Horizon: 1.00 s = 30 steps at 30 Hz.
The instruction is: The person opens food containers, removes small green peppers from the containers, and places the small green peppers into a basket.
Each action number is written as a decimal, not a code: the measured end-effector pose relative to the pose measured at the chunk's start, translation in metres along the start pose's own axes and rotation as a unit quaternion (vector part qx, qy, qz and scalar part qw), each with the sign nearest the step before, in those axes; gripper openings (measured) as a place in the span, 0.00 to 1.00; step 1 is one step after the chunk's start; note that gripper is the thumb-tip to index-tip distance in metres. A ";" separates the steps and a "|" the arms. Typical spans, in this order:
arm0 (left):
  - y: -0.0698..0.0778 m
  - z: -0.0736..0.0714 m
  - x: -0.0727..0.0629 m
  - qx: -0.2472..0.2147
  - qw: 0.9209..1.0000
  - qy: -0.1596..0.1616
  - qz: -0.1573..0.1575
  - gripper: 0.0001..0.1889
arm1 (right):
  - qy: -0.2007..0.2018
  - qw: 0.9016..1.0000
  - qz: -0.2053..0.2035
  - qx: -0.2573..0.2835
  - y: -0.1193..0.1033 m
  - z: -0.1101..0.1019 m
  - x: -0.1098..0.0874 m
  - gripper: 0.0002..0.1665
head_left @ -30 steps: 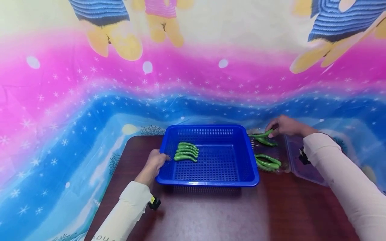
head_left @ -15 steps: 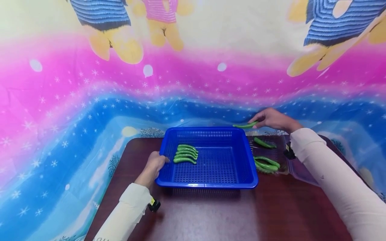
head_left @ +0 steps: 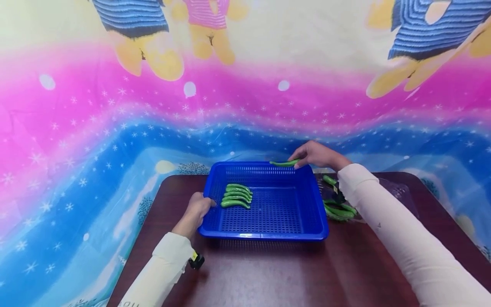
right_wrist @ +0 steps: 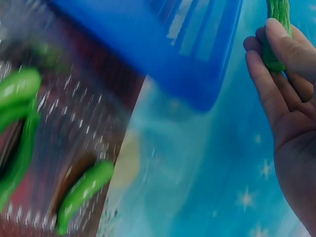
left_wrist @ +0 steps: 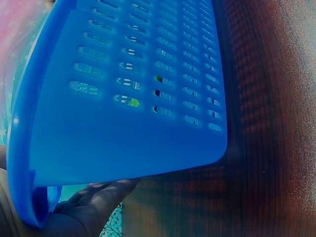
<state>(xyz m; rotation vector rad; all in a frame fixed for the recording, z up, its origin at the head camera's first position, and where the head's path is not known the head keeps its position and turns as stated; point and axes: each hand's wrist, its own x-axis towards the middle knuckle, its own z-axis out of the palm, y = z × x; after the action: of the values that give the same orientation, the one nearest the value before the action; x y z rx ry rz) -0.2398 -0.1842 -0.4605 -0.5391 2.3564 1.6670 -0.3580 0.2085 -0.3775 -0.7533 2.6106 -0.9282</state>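
My right hand [head_left: 312, 154] pinches a green chili pepper [head_left: 284, 163] by one end, over the back rim of the blue plastic basket [head_left: 264, 234]. In the right wrist view the pepper [right_wrist: 277, 44] lies between thumb and fingers, its skin wrinkled. My left hand [head_left: 196, 209] grips the basket's left rim; the left wrist view shows its fingers [left_wrist: 101, 197] under the rim. A row of several green peppers [head_left: 235, 197] lies at the left inside the basket. More peppers [head_left: 339, 211] lie in a clear plastic tray right of it, partly hidden by the right sleeve.
The clear tray [right_wrist: 84, 128] has a ribbed bottom, and its see-through lid [head_left: 402, 194] lies folded out to the right. All stands on a dark red-brown wooden table [head_left: 276, 273]. Behind the table hangs a patterned cloth [head_left: 261, 102].
My right hand has lifted one pepper out of the clear tray and carried it left, over the basket's back rim. My left hand keeps its hold on the basket.
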 end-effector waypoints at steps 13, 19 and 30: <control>0.000 0.001 -0.001 -0.002 1.000 0.002 -0.002 0.23 | -0.004 1.000 0.021 -0.021 -0.032 0.044 0.034 0.15; 0.002 0.002 -0.001 0.001 1.000 0.003 0.000 0.23 | 0.000 0.999 0.030 -0.028 -0.032 0.060 0.039 0.15; 0.000 0.003 -0.001 -0.002 1.000 0.003 0.004 0.22 | 0.009 0.997 0.070 -0.030 -0.033 0.084 0.043 0.13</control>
<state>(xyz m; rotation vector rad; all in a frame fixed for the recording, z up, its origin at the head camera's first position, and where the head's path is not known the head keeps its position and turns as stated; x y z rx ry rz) -0.2390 -0.1811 -0.4609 -0.5380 2.3632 1.6757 -0.3469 0.1204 -0.4234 -0.5694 2.6773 -0.8233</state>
